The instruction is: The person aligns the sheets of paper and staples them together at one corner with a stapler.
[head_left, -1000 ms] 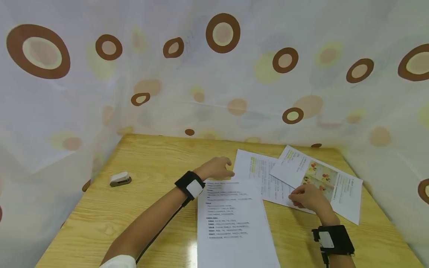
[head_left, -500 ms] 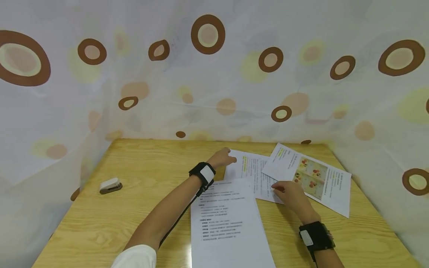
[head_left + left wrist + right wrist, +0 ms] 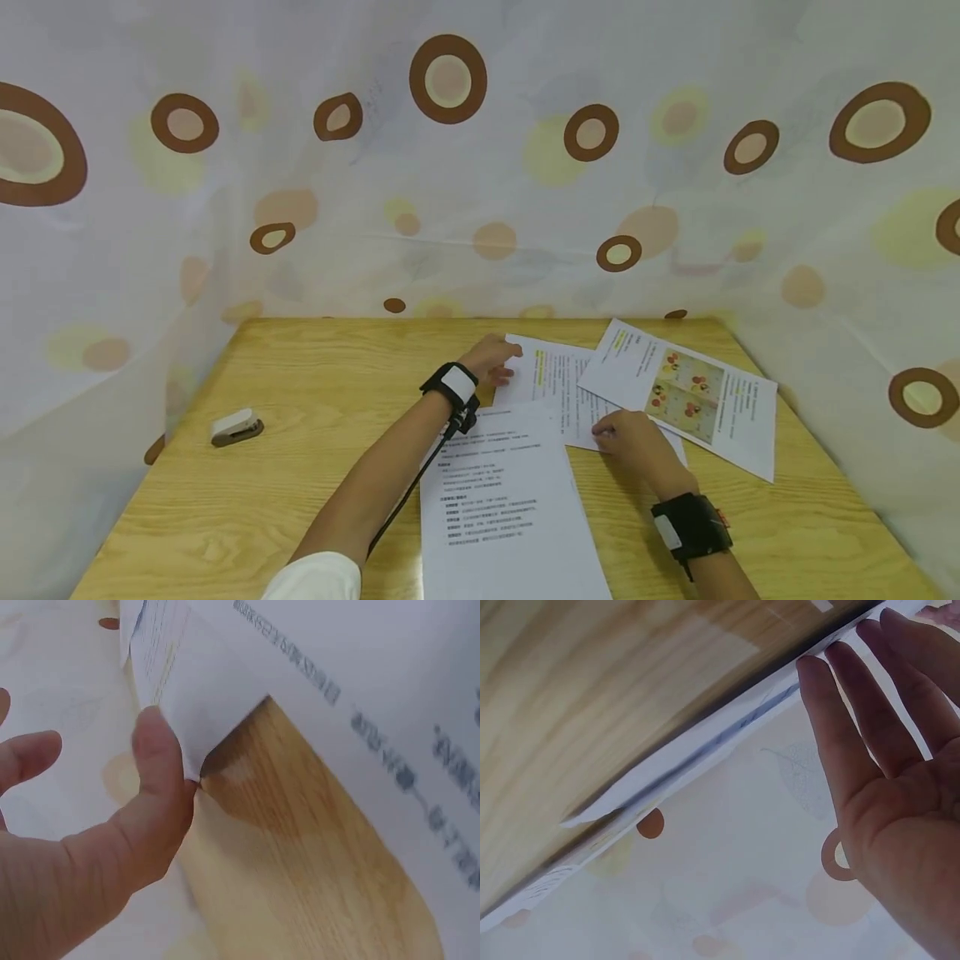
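A printed sheet with yellow highlighting (image 3: 558,392) lies at the back of the table. My left hand (image 3: 489,358) is at its left edge; in the left wrist view the thumb (image 3: 159,750) touches the paper's edge while the fingers stand apart from it. My right hand (image 3: 633,446) is at that sheet's near edge, with fairly straight fingers (image 3: 821,690) touching paper in the right wrist view. A longer printed sheet (image 3: 502,500) lies in front, its far end overlapping the highlighted one. To the right, a sheet with a colour picture (image 3: 686,396) partly covers the highlighted sheet.
A small white and grey stapler (image 3: 237,427) sits at the left of the wooden table (image 3: 315,375). Behind the table and along its sides hangs a pale cloth (image 3: 420,175) with brown ring patterns.
My left hand has moved away from me, from the front sheet's far end to the highlighted sheet's left edge. The right hand stays close to its near edge. The head view has shifted slightly.
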{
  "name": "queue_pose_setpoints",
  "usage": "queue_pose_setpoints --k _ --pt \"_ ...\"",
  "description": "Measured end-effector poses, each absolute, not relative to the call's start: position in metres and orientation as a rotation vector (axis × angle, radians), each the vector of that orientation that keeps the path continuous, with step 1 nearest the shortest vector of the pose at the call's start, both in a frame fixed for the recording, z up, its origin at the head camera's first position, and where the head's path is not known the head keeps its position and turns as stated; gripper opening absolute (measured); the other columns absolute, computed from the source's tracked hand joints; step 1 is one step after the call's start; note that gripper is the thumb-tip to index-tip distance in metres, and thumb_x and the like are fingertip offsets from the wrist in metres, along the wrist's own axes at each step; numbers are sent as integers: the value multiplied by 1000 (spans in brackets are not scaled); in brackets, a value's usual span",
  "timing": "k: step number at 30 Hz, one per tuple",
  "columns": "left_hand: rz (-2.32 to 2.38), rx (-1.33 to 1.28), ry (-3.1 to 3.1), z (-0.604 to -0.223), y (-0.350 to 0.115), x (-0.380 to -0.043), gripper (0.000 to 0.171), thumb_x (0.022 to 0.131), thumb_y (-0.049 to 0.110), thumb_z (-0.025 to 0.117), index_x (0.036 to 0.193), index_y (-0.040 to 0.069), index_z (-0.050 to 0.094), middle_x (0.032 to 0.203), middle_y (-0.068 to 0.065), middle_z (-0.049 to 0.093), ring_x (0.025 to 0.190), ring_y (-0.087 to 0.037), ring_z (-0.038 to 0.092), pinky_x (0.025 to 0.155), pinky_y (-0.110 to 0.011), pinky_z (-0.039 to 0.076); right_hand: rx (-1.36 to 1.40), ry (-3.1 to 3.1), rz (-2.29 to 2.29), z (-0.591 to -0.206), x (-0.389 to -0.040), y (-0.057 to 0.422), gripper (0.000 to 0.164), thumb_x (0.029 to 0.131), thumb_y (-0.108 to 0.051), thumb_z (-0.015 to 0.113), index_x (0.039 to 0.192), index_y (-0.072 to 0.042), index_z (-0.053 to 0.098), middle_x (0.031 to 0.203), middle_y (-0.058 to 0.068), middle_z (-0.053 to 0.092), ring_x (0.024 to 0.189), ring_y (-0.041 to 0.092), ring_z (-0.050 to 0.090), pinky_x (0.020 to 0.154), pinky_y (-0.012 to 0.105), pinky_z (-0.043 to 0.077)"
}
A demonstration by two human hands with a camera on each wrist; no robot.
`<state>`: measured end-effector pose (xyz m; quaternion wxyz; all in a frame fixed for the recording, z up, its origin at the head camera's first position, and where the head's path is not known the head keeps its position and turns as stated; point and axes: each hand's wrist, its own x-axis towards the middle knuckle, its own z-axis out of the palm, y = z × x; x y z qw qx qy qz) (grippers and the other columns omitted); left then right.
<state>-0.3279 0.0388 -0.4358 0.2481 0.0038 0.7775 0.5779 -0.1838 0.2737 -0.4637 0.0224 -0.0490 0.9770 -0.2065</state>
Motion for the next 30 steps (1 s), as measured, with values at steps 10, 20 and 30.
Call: queue_pose_setpoints --k 10,20,30 --pt "1467 112 2168 -449 36 -339 33 95 25 66 69 11 51 56 1 35 50 -13 34 53 -25 37 -149 3063 -629 -463 -180 268 13 88 -5 68 97 -3 78 104 13 74 102 32 68 89 49 52" --pt "1370 317 2535 -457 49 -332 15 94 6 60 97 -5 69 86 -10 65 65 -15 48 56 -24 36 -110 3047 -681 -464 -179 266 14 90 -6 66 98 -3 77 103 12 74 98 28 67 88 48 52" --pt "1770 236 2530 -439 45 -333 32 96 10 56 124 -2 66 116 -17 68 95 -20 62 76 -27 50 45 3045 -958 -457 -178 274 24 94 -22 65 81 -3 70 70 4 61 63 17 52 58 30 44"
